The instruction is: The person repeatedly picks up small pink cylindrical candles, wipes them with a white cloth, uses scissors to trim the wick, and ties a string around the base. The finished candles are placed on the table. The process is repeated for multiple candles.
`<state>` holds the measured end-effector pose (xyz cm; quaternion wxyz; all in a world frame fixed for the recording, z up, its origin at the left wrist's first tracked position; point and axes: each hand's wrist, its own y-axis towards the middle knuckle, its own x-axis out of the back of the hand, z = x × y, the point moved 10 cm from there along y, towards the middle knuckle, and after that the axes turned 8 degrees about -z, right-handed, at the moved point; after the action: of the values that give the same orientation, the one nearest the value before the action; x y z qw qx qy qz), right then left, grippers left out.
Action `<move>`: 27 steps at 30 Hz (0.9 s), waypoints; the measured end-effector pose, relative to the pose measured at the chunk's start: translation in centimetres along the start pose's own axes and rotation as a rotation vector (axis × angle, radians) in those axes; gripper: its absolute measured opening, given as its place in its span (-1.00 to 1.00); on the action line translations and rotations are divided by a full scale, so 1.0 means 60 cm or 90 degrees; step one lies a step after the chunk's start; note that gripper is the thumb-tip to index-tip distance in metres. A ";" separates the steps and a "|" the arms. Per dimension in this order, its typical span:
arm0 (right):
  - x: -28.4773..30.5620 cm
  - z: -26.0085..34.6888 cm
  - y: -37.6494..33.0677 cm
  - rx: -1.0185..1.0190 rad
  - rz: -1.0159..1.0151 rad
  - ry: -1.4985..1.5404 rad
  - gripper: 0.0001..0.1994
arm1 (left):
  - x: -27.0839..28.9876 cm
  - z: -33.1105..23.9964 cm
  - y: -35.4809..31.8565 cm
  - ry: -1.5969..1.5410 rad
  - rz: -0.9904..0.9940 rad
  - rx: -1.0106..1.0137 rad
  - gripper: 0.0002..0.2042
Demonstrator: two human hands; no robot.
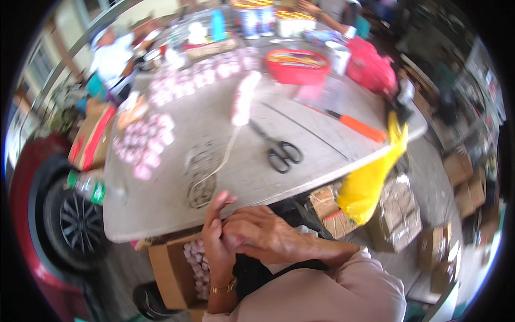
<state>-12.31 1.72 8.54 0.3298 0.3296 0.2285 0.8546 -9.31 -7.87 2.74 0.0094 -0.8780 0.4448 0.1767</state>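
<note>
- Pale string (pixel 232 147) lies at twelve o'clock from the left hand (pixel 217 236), running from a pink-white roll (pixel 245 102) across the surface (pixel 145 204); it looks light, limp, best taken by its near end.
- Right hand (pixel 263 231) meets the left at three o'clock, each grip partly curled; blur hides whether anything is pinched.

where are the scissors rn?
Head view, just right of picture centre: the scissors lie on the table, handles nearer the person, blade tips by the lower end of the pale roll, left of the orange-handled tool.
</note>
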 end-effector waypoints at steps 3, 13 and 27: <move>0.043 0.007 -0.008 0.046 -0.053 0.032 -0.57 | -0.015 -0.008 -0.004 0.059 0.008 -0.028 -0.52; 0.370 -0.127 0.003 -0.196 -0.364 -0.327 -0.72 | 0.035 -0.112 -0.035 0.557 -0.208 -0.350 -0.80; 0.221 -0.224 0.238 -0.147 -0.169 -0.299 -0.80 | 0.015 -0.044 -0.092 0.158 0.126 -0.035 -0.90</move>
<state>-35.32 -0.81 13.58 0.5177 0.4462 0.0882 0.7246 -3.72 -5.69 4.13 -0.0874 -0.8447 0.5221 0.0794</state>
